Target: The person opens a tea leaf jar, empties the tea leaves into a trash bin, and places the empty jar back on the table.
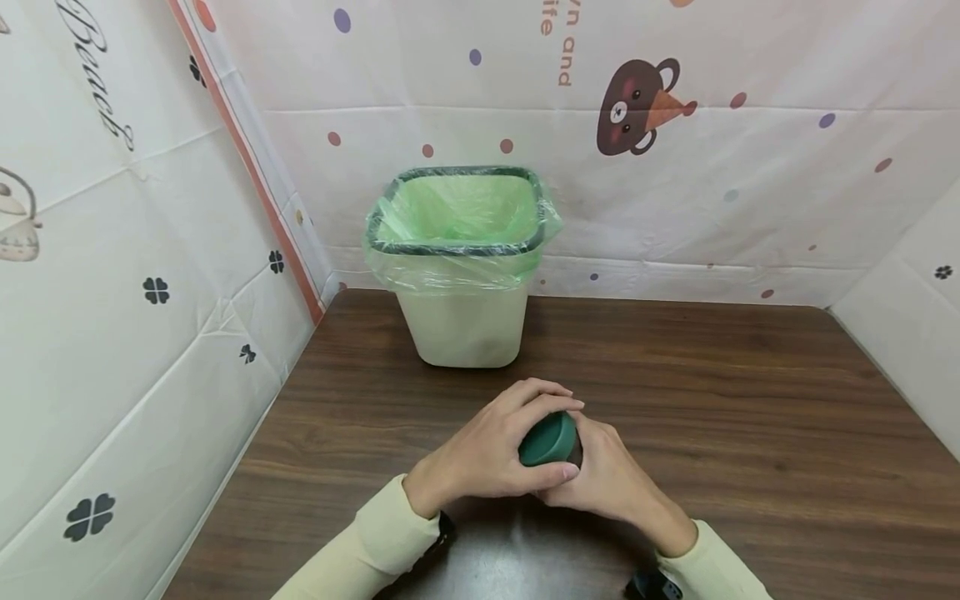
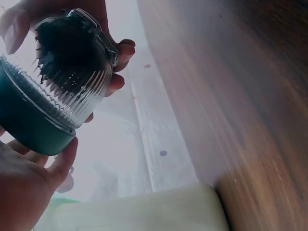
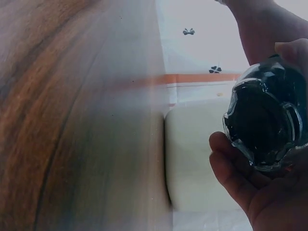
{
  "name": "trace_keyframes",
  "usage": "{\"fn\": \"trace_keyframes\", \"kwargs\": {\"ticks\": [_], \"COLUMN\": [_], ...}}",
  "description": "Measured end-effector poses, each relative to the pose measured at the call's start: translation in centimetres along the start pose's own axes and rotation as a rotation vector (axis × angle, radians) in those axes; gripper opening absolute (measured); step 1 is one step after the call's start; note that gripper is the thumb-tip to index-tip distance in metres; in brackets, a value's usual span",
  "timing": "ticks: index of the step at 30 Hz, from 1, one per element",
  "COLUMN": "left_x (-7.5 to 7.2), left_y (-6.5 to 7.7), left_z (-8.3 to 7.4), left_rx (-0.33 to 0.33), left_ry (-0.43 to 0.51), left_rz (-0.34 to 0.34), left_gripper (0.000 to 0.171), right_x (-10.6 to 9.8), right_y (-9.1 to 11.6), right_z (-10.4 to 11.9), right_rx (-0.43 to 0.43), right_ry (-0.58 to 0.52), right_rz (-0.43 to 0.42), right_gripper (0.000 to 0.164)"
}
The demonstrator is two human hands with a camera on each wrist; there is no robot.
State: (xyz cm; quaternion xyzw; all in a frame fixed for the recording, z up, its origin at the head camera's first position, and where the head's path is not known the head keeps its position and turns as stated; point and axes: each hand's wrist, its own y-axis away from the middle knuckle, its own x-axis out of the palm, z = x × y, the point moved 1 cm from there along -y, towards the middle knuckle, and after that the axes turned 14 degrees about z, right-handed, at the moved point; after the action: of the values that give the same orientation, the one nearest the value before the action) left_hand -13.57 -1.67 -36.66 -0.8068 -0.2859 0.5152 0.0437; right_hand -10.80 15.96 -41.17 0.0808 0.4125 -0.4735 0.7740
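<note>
Both hands are on a clear ribbed jar (image 2: pixel 91 91) with dark contents and a green lid (image 1: pixel 547 439). My left hand (image 1: pixel 491 450) curls its fingers and thumb round the lid from the left. From the other side my right hand (image 1: pixel 611 473) grips the jar's body. In the left wrist view the lid sits on the jar, which is tilted. The right wrist view shows the base of the jar, dark inside, held above the table. From the head, the hands hide most of the jar's body.
Behind the hands, toward the back left of the brown wooden table (image 1: pixel 720 392), stands a cream bin (image 1: pixel 465 325). A green plastic bag (image 1: pixel 457 271) lines it under a dark green rim. Printed white sheets (image 1: pixel 450 83) hang along the back and sides.
</note>
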Motion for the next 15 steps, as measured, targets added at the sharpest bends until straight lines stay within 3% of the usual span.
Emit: {"fn": "trace_keyframes", "kwargs": {"ticks": [7,15], "left_x": [-0.4,-0.45], "left_y": [-0.35,-0.56], "left_z": [-0.4,-0.54], "left_rx": [0.098,0.209], "left_ry": [0.112,0.084], "left_rz": [-0.037,-0.049], "left_gripper": [0.051,0.046], "right_x": [-0.28,-0.53], "right_y": [0.03,0.18], "right_z": [0.12,0.35], "right_rx": [-0.06,-0.09], "right_ry": [-0.022,-0.085], "right_rz": [0.041,0.047], "right_gripper": [0.055,0.058]}}
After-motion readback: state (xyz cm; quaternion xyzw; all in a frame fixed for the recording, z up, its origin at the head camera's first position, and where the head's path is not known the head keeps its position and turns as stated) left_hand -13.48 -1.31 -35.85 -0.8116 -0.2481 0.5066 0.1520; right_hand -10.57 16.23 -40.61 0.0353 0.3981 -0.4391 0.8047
